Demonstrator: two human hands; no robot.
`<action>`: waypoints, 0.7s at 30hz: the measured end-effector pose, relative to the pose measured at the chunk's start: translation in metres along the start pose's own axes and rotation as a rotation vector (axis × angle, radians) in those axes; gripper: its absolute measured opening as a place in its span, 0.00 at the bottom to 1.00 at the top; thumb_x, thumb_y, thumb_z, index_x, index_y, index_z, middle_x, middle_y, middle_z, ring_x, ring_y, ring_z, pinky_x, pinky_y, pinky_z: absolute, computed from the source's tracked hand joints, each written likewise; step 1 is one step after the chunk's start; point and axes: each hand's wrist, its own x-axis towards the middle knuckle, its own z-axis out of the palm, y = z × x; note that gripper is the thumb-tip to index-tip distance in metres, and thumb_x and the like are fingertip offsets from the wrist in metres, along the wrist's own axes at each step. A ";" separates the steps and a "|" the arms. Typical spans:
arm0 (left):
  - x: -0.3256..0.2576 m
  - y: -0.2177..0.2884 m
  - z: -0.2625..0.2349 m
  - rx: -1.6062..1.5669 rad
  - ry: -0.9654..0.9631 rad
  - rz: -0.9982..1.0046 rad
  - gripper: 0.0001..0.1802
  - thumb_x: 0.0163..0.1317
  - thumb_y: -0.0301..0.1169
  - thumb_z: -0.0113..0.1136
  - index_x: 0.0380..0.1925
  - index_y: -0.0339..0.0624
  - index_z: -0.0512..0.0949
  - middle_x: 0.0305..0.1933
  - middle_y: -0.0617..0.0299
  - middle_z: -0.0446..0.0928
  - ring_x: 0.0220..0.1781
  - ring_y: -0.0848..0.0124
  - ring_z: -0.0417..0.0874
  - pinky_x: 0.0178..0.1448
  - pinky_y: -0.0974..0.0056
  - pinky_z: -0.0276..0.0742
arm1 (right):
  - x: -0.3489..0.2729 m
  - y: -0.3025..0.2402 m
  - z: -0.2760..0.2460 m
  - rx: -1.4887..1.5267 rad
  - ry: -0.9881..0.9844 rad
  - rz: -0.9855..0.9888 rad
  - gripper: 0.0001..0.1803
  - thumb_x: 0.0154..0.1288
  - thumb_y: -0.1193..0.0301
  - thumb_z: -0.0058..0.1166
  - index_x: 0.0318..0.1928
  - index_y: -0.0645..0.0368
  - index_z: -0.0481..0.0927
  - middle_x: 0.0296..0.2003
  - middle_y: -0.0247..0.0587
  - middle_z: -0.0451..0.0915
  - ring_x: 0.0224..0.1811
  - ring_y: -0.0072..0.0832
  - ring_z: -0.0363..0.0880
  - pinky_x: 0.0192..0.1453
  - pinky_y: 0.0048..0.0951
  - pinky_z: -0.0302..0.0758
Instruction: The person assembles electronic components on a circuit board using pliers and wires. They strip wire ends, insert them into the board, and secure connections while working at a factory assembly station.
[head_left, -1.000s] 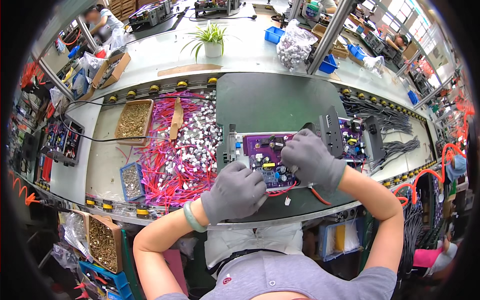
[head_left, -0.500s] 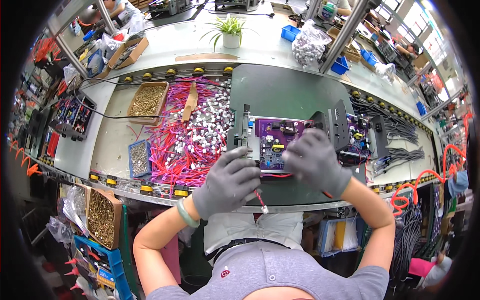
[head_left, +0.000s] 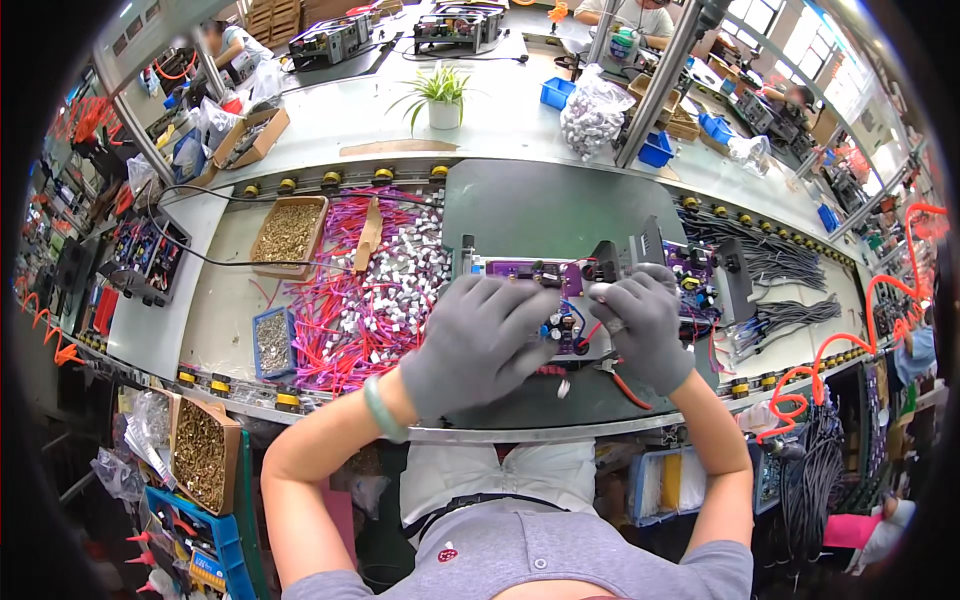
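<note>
Both my hands wear grey gloves and work over a metal-framed unit with a purple circuit board. My left hand covers the board's left part, its fingers bent in; what they hold is hidden. Below it a short red lead ends in a white connector near the bench edge. At the board's right side my right hand has its fingers curled in a pinch, close to a black part and a red wire. What it pinches is hidden. A red-handled tool lies beneath my right hand.
Left of the unit lies a heap of pink-red leads with white connectors. A cardboard box of brass-coloured parts and a blue tray of small parts stand beyond it. Right are another unit and black cables; a potted plant stands behind.
My left hand has moved right and now lies over the board. My right hand has drawn slightly down and right, with fingers curled. The white connector shows further right; the red-handled tool is more exposed.
</note>
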 end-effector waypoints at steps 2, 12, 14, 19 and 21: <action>0.033 -0.004 0.022 -0.085 -0.087 -0.078 0.18 0.56 0.41 0.68 0.43 0.45 0.80 0.38 0.56 0.81 0.40 0.56 0.84 0.44 0.53 0.77 | 0.006 -0.004 0.005 -0.033 -0.021 0.012 0.07 0.60 0.65 0.64 0.38 0.51 0.84 0.26 0.33 0.80 0.31 0.32 0.79 0.57 0.39 0.71; 0.056 -0.038 0.072 -0.244 -0.447 -0.425 0.12 0.67 0.40 0.58 0.33 0.42 0.80 0.25 0.54 0.78 0.28 0.59 0.83 0.33 0.57 0.76 | -0.009 -0.002 0.026 0.027 0.010 0.205 0.08 0.60 0.66 0.66 0.35 0.55 0.83 0.28 0.37 0.84 0.32 0.36 0.82 0.57 0.40 0.73; 0.054 -0.041 0.068 -0.570 -0.560 -0.695 0.13 0.70 0.40 0.56 0.33 0.42 0.80 0.23 0.58 0.76 0.23 0.67 0.79 0.28 0.62 0.72 | -0.010 -0.008 0.026 0.060 0.057 0.229 0.07 0.61 0.66 0.66 0.35 0.54 0.84 0.27 0.37 0.84 0.30 0.36 0.82 0.57 0.40 0.73; 0.057 -0.045 0.067 -1.024 -0.824 -1.064 0.16 0.73 0.42 0.55 0.35 0.40 0.79 0.23 0.70 0.70 0.19 0.83 0.66 0.20 0.72 0.60 | -0.019 -0.007 0.031 0.203 0.216 0.242 0.05 0.63 0.68 0.63 0.32 0.54 0.83 0.25 0.37 0.83 0.28 0.36 0.81 0.58 0.39 0.72; 0.055 -0.049 0.063 -0.928 -0.830 -0.985 0.16 0.72 0.42 0.56 0.41 0.39 0.80 0.26 0.62 0.78 0.21 0.73 0.76 0.26 0.65 0.72 | -0.008 -0.004 0.024 0.113 0.106 0.151 0.06 0.62 0.68 0.63 0.31 0.54 0.82 0.25 0.37 0.82 0.29 0.35 0.81 0.58 0.39 0.72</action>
